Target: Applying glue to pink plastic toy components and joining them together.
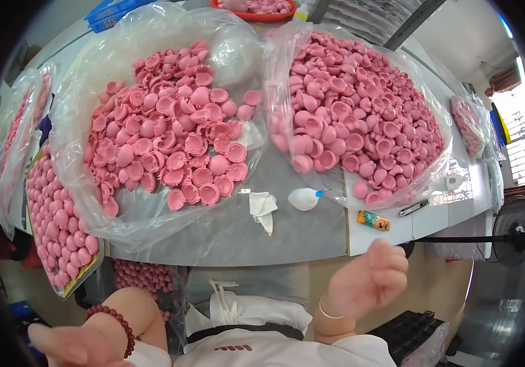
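Observation:
My left hand (76,347) is low at the left edge of the view, in front of my body. Its thumb points left; the other fingers are mostly hidden or cut off. A dark red bead bracelet (129,335) circles that wrist. Raised just off the table's front edge on the right, my right hand (375,275) has its fingers curled in, and whatever they may hold is hidden. Nearest to it on the table lies an orange and green tube-like item (373,221). Pink half shells (171,131) spill from an open clear plastic bag (85,202) in front of me.
A second clear bag of pink shells (360,116) stands right. A white squeeze bottle with blue tip (303,199), crumpled tissue (263,210) and nail clipper (414,208) lie near the front edge. Left is a tray of pink balls (61,232); right, a black fan (515,229).

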Demonstrator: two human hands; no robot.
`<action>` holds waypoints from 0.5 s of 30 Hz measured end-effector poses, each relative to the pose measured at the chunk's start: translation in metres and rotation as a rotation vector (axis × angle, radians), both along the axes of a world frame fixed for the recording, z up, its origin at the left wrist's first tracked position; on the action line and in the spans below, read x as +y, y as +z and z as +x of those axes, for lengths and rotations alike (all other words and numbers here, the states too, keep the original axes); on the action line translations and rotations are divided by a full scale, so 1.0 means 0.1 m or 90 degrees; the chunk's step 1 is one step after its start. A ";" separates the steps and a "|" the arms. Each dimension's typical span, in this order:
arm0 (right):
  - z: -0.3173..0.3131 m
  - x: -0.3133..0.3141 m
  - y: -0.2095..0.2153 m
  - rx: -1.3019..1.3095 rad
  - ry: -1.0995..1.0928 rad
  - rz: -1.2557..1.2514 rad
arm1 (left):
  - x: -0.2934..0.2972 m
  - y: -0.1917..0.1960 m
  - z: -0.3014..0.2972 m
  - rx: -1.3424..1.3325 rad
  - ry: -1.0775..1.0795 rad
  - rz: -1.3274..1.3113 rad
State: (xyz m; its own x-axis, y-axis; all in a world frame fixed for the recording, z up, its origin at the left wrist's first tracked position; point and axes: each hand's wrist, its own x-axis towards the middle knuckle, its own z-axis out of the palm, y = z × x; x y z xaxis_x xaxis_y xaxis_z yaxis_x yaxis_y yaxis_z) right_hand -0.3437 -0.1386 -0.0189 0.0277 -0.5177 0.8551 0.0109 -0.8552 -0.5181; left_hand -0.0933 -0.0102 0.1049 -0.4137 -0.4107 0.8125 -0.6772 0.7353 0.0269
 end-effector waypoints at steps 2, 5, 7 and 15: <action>0.01 -0.05 -0.10 -0.030 -0.054 0.116 | -0.05 -0.10 -0.07 0.094 -0.077 -0.032; 0.04 -0.12 -0.16 0.013 -0.067 0.184 | -0.04 -0.22 -0.13 0.237 -0.136 -0.019; 0.05 -0.16 -0.19 0.060 -0.040 0.228 | -0.05 -0.24 -0.14 0.259 -0.151 -0.005; 0.22 -0.25 -0.21 0.178 -0.003 0.366 | -0.06 -0.27 -0.28 0.308 -0.080 0.073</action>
State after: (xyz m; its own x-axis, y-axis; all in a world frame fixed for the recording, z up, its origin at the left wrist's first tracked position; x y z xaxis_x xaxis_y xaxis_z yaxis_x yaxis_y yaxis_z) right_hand -0.3215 -0.1634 -0.0396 0.2057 -0.8926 0.4013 -0.1946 -0.4391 -0.8771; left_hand -0.1216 -0.0164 0.0779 -0.0526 -0.4793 0.8761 -0.4735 0.7844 0.4007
